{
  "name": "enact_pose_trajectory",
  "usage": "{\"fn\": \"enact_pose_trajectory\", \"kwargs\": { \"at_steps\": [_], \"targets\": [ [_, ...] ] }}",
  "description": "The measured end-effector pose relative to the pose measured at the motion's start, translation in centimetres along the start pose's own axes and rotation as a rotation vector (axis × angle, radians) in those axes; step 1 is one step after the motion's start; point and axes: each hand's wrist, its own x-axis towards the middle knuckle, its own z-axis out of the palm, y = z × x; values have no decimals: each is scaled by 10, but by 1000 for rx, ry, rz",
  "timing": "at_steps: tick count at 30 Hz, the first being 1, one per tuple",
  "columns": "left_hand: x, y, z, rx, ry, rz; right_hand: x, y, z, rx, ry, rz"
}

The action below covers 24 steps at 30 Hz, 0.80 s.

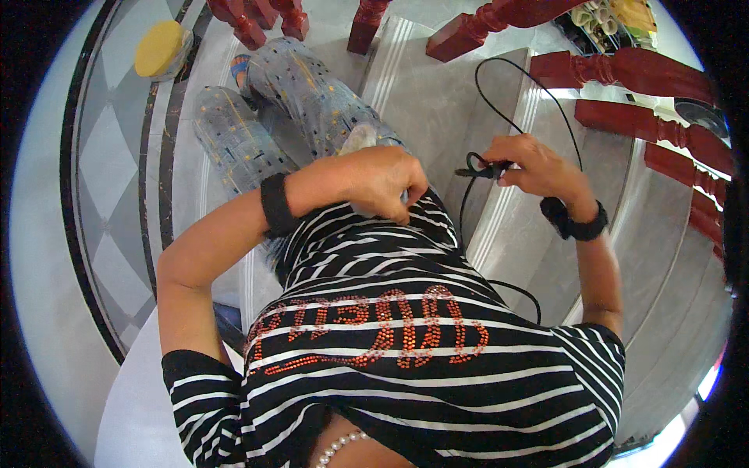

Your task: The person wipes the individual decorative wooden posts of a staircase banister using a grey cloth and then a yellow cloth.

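Observation:
My right hand (532, 167) pinches a bunched part of a thin black cable (481, 168) between thumb and fingers, above the grey stair treads. A small loop of it stands up beside the fingertips. Beyond the hand the cable arcs in a wide loop, and another length runs down past my waist. My left hand (386, 181) is curled over my lap, close to the striped shirt (374, 251). A whitish crumpled piece (358, 139), cloth or thin plastic, shows on both sides of that hand; the palm hides its middle.
Grey stone steps (433, 88) with pale grooved edges curve around me. Dark red balusters (620, 73) line the top and right. A yellow round-topped object (159, 50) stands on the patterned floor at upper left. Pale rolls (591, 20) lie beyond the railing.

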Motion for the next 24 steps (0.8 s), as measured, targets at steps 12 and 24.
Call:
{"fn": "enact_pose_trajectory", "kwargs": {
  "at_steps": [12, 24],
  "targets": [
    [-31, -4, 2, 94, -216, -133, 41, -31, 39, 900, -29, 3],
    [-40, 21, 12, 536, 74, -262, 53, -32, 46, 677, 126, 5]
  ]
}}
